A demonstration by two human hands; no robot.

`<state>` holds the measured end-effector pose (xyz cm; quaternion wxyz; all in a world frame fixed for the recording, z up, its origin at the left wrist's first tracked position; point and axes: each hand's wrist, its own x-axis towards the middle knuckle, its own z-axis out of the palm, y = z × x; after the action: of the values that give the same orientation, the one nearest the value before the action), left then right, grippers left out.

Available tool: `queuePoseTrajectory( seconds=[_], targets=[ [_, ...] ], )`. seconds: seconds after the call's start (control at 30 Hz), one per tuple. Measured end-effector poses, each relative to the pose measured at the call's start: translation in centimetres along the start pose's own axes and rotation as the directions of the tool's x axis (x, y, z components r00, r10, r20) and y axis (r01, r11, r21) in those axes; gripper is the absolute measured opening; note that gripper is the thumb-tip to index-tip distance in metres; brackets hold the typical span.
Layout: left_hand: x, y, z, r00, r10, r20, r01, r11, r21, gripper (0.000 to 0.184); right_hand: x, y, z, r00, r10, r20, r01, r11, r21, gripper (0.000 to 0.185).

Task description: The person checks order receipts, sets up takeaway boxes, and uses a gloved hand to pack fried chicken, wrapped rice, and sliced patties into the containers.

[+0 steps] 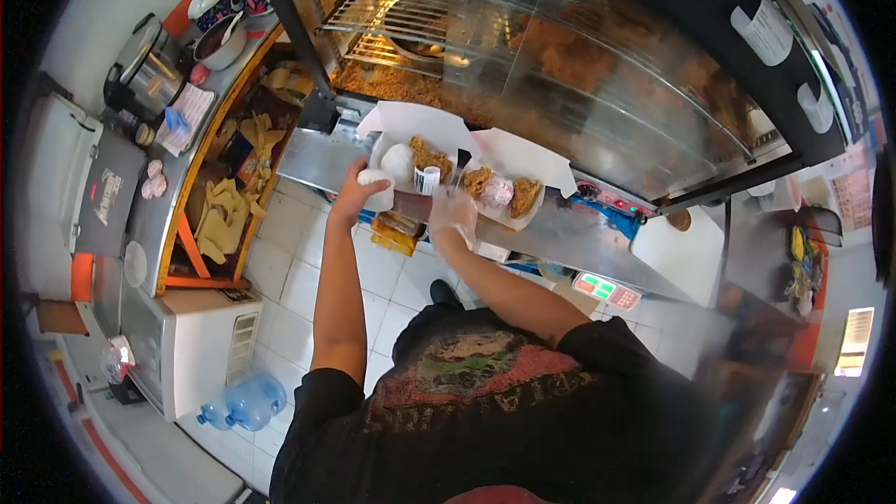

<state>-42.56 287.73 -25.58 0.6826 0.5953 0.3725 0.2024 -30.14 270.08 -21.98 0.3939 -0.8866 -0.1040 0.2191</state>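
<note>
My left hand (349, 194) is closed on a small white roundish thing (376, 188) at the left edge of an open white takeaway box (434, 123). In that box lie a white round portion (397, 162) and a piece of fried chicken (429, 159). A small white labelled container (427, 180) stands at its front. Next to it, my right hand (454, 215) wears a clear plastic glove; its fingers are blurred, and any hold is unclear. A second open box (527, 161) holds fried chicken pieces (525, 194) and a pinkish-white wrapped ball (497, 192).
Both boxes rest on a narrow metal counter (317, 159) before a glass warming cabinet (579, 56) of fried food. A scale (607, 290) and white board (679, 243) are to the right. Left are a pot (221, 43), a shelf (229, 196) and water bottles (247, 401).
</note>
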Motion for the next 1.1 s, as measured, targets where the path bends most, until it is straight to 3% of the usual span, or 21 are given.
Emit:
queuePoseTrajectory(
  seconds=[0.03,0.07,0.1,0.17,0.23,0.27,0.33,0.37,0.43,0.47,0.53,0.57,0.63,0.67,0.8,0.83,0.87,0.9,0.93,1.03,1.1],
  targets=[
    [1.0,-0.4,-0.2,0.997,-0.029,0.073,0.029,1.000,0.000,0.089,1.6,2.6,1.9,0.920,-0.353,0.171,0.392,0.833,-0.390,0.036],
    [1.1,-0.1,-0.1,0.996,-0.036,0.080,0.036,0.999,0.005,0.089,1.7,2.6,2.1,0.924,-0.343,0.168,0.382,0.838,-0.389,0.036],
    [1.3,0.2,0.0,0.991,-0.082,0.105,0.086,0.996,-0.036,0.089,2.0,2.2,2.7,0.978,0.040,0.206,-0.026,0.997,-0.071,0.037],
    [1.4,0.8,0.3,0.982,-0.131,0.134,0.141,0.987,-0.073,0.089,2.6,1.1,3.2,0.853,0.379,0.359,-0.470,0.856,0.216,0.038],
    [1.4,1.3,0.2,0.974,-0.183,0.135,0.191,0.981,-0.045,0.089,1.8,-2.3,1.8,0.713,0.668,0.213,-0.688,0.607,0.398,0.039],
    [1.5,1.5,0.0,0.974,-0.183,0.135,0.190,0.981,-0.038,0.089,2.0,-1.8,2.7,0.712,0.668,0.218,-0.689,0.603,0.403,0.039],
    [1.6,1.5,-0.4,0.964,-0.219,0.153,0.218,0.976,0.021,0.090,3.0,0.2,4.9,0.805,0.590,0.062,-0.565,0.729,0.386,0.038],
    [1.6,1.3,-0.6,0.963,-0.220,0.154,0.218,0.976,0.026,0.090,2.8,-0.2,4.5,0.804,0.592,0.065,-0.566,0.727,0.389,0.038],
    [1.6,1.0,-1.3,0.961,-0.225,0.161,0.224,0.974,0.026,0.090,2.2,-1.5,3.2,0.824,0.555,0.112,-0.566,0.817,0.113,0.032],
    [1.2,1.1,-1.6,0.960,-0.227,0.163,0.225,0.974,0.031,0.090,2.7,-0.8,4.0,0.822,0.558,0.113,-0.569,0.814,0.116,0.032],
    [-0.3,1.6,-2.0,0.962,-0.227,0.150,0.235,0.971,-0.038,0.086,3.9,1.8,6.4,0.936,0.322,0.142,-0.288,0.933,-0.216,0.029],
    [-1.0,1.9,-2.0,0.961,-0.231,0.152,0.239,0.971,-0.033,0.086,3.2,0.8,5.4,0.934,0.327,0.143,-0.293,0.932,-0.213,0.029],
    [-2.0,2.3,-2.0,0.954,-0.265,0.140,0.282,0.951,-0.124,0.080,1.2,-2.9,2.2,0.825,0.558,0.089,-0.565,0.818,0.107,0.029],
    [-1.7,0.5,-2.8,0.961,-0.243,0.129,0.262,0.953,-0.155,0.078,1.0,-2.4,2.4,0.820,0.566,0.083,-0.572,0.812,0.120,0.029],
    [-2.9,-1.6,-4.2,0.961,-0.224,0.161,0.251,0.951,-0.178,0.069,2.3,2.7,3.8,0.918,0.149,0.367,-0.208,0.970,0.129,0.031],
    [-2.6,-4.5,-5.4,0.976,-0.169,0.139,0.195,0.960,-0.202,0.065,1.2,0.3,0.8,0.869,0.281,0.407,-0.417,0.859,0.297,0.031],
    [-4.1,-3.3,-4.7,0.964,-0.244,0.106,0.257,0.956,-0.140,0.061,-0.5,-2.5,-1.9,0.799,0.365,0.478,-0.580,0.678,0.452,0.032],
    [-4.5,-4.5,-5.3,0.970,-0.216,0.110,0.233,0.956,-0.176,0.058,0.1,-1.4,-1.1,0.786,0.350,0.509,-0.577,0.710,0.403,0.034],
    [-3.7,-8.7,-7.4,0.990,-0.106,0.095,0.110,0.993,-0.036,0.057,0.8,0.2,0.0,0.767,0.336,0.547,-0.572,0.744,0.345,0.037],
    [-7.8,-8.2,-5.1,0.952,-0.279,0.122,0.305,0.865,-0.398,0.063,0.5,3.1,-0.9,0.754,0.144,0.640,-0.563,0.644,0.518,0.049],
    [-10.8,-7.2,-3.2,0.971,-0.179,0.161,0.232,0.870,-0.435,0.069,-0.4,4.6,-2.8,0.836,-0.076,0.543,-0.334,0.714,0.615,0.073]
  ],
)
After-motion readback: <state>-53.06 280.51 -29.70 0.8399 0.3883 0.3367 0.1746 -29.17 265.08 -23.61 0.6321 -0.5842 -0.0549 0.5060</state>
